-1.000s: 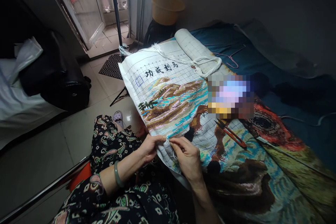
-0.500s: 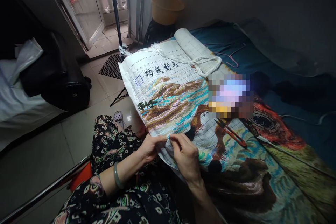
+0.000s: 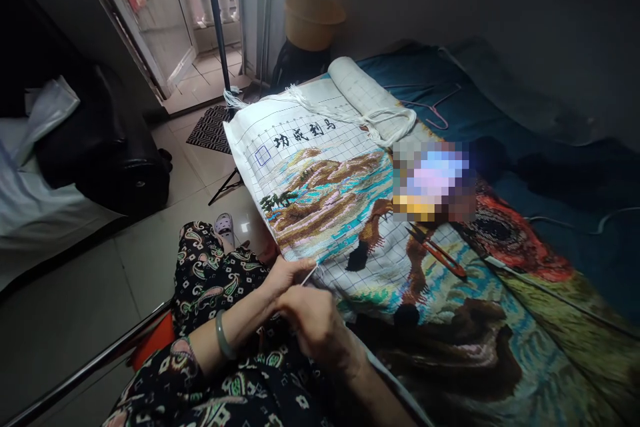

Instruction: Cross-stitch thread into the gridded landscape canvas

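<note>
Head view, from largest to smallest. A dark blue bed cover [image 3: 505,113] fills the picture from 12 to 4 o'clock. Spread across it is a large white gridded cross-stitch canvas [image 3: 325,173], stitched with a brown, turquoise and red horse scene. Its far end is rolled up at 12 o'clock and its near edge hangs toward the person's lap at 6 o'clock. A black padded seat [image 3: 100,147] stands at 9 o'clock, and a tan plastic bucket [image 3: 313,20] at 12 o'clock.

On the canvas, red-handled thread snips [image 3: 440,255] lie at 3 o'clock, well apart from both hands. The left hand [image 3: 287,275] pinches the canvas's near edge, thumb on top. Just beside it at 6 o'clock, the right hand [image 3: 313,323] is closed in a loose fist. A pale thread [image 3: 311,274] runs taut from the cloth edge into its fingers; whether they hold a needle cannot be told. A green jade bangle [image 3: 221,335] circles the left wrist.
</note>
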Action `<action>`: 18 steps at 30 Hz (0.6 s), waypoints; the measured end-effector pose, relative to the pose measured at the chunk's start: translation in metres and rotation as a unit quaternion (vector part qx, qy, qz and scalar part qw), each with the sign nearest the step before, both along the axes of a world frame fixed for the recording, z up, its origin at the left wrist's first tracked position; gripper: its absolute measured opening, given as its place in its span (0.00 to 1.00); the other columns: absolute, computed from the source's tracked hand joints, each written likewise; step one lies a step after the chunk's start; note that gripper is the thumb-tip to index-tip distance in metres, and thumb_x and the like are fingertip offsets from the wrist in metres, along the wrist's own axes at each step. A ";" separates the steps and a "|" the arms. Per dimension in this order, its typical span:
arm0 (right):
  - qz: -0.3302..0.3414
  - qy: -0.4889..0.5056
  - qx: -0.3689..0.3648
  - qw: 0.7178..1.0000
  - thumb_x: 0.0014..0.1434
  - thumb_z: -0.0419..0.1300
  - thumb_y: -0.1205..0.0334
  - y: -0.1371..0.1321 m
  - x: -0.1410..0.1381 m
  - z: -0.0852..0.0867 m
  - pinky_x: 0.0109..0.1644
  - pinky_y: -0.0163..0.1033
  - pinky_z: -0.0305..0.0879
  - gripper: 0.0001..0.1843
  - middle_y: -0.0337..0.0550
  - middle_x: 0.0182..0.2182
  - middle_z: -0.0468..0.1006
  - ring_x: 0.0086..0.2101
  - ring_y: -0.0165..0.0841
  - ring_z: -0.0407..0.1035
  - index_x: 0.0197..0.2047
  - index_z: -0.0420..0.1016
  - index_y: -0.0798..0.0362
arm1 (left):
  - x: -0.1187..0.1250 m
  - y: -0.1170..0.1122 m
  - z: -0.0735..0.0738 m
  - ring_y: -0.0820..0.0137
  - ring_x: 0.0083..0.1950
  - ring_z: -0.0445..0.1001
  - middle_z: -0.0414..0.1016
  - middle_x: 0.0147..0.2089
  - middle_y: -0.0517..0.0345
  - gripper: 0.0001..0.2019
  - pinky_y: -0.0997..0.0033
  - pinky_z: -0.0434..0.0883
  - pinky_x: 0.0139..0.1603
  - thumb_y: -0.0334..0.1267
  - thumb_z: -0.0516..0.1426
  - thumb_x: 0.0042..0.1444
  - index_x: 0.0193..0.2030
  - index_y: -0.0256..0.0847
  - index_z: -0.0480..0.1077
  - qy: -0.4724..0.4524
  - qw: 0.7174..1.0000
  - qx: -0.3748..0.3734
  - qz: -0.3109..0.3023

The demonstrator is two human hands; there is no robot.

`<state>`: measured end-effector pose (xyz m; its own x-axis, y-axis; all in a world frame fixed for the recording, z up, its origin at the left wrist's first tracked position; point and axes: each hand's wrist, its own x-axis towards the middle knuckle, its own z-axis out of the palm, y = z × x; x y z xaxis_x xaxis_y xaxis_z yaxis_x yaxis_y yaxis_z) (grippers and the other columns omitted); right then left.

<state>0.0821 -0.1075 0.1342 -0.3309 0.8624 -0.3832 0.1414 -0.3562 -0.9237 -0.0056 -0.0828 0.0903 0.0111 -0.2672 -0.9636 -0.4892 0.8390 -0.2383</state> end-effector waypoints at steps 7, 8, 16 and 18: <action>0.038 0.123 0.039 0.991 0.70 0.38 0.66 -0.008 -0.030 0.031 0.24 0.36 0.55 0.21 0.39 0.20 0.69 0.21 0.29 0.62 0.32 0.69 0.55 | 0.001 0.002 0.000 0.54 0.48 0.77 0.80 0.37 0.48 0.27 0.57 0.70 0.54 0.28 0.70 0.25 0.40 0.34 0.75 -0.022 0.998 -0.037 0.037; 0.026 0.137 0.009 0.990 0.70 0.40 0.64 -0.007 -0.026 0.031 0.25 0.35 0.56 0.20 0.39 0.21 0.71 0.22 0.29 0.64 0.33 0.69 0.55 | 0.001 0.002 0.000 0.55 0.47 0.77 0.80 0.37 0.48 0.28 0.58 0.71 0.53 0.28 0.70 0.25 0.40 0.34 0.74 -0.022 0.998 -0.039 0.038; -0.118 -0.187 -0.319 0.922 0.63 0.52 0.60 -0.014 0.035 -0.003 0.25 0.32 0.64 0.12 0.42 0.24 0.77 0.22 0.30 0.70 0.36 0.75 0.54 | -0.001 -0.005 -0.002 0.67 0.31 0.75 0.79 0.33 0.51 0.28 0.67 0.72 0.40 0.28 0.70 0.24 0.40 0.32 0.75 0.000 0.998 -0.055 0.022; -0.112 -0.206 -0.329 0.914 0.61 0.54 0.59 -0.019 0.041 -0.010 0.24 0.32 0.64 0.13 0.41 0.22 0.77 0.21 0.30 0.69 0.35 0.78 0.54 | 0.000 -0.005 -0.002 0.67 0.32 0.75 0.79 0.34 0.50 0.30 0.67 0.72 0.42 0.29 0.71 0.23 0.41 0.31 0.75 0.000 0.999 -0.045 0.025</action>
<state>0.1227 -0.1261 0.1239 0.1162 0.4278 -0.8964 0.2840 -0.8791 -0.3827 -0.0058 -0.0873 0.0880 0.0255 -0.3510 -0.9360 -0.5297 0.7893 -0.3105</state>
